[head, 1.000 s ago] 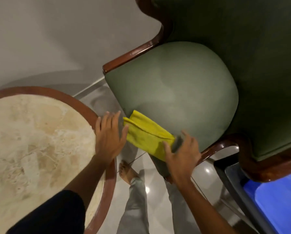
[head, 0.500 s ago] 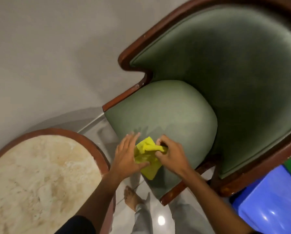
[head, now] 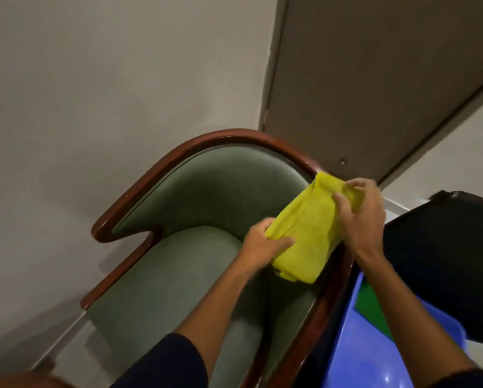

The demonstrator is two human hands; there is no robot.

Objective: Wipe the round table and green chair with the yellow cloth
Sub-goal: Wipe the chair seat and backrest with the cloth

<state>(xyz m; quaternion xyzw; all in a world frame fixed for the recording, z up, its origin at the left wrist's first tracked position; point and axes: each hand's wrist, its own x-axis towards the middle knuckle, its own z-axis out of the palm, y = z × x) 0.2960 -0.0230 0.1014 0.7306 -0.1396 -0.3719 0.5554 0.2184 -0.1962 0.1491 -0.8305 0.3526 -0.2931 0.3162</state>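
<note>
Yellow cloth (head: 307, 233): folded into a thick oblong, held in the air over the right side of the green chair, its upper end near the top of the wooden rail, its lower end hanging free above the seat.
Left hand (head: 262, 245): closed on the cloth's lower left edge, thumb lying across the top face, fingers tucked beneath.
Right hand (head: 358, 217): clamped on the cloth's upper right end, fingertips pinching a gathered fold.
Green chair (head: 178, 281): tub-shaped, green upholstery on seat and curved back; the seat cushion is rounded at its front edge.
Wooden rail (head: 162, 169): glossy red-brown, running around the top of the back and curling down to the armrest on the chair's left side; the right run passes under the cloth.
Round table (head: 24, 380): only a blurred red-brown sliver of its rim shows at the bottom left corner.
Wall (head: 94, 79): plain pale grey, behind and left of the chair.
Door (head: 374, 79): grey-brown panel behind the chair's top right, with its frame edge beside the wall.
Floor (head: 64, 348): pale and glossy, visible in a strip at the chair's front left.
Blue tub (head: 374, 345): bright plastic, just beside the chair's right rail; something green (head: 370, 306) lies inside, too hidden to identify.
Black object (head: 444, 247): dark, flat-topped, right of the chair and behind the tub.
</note>
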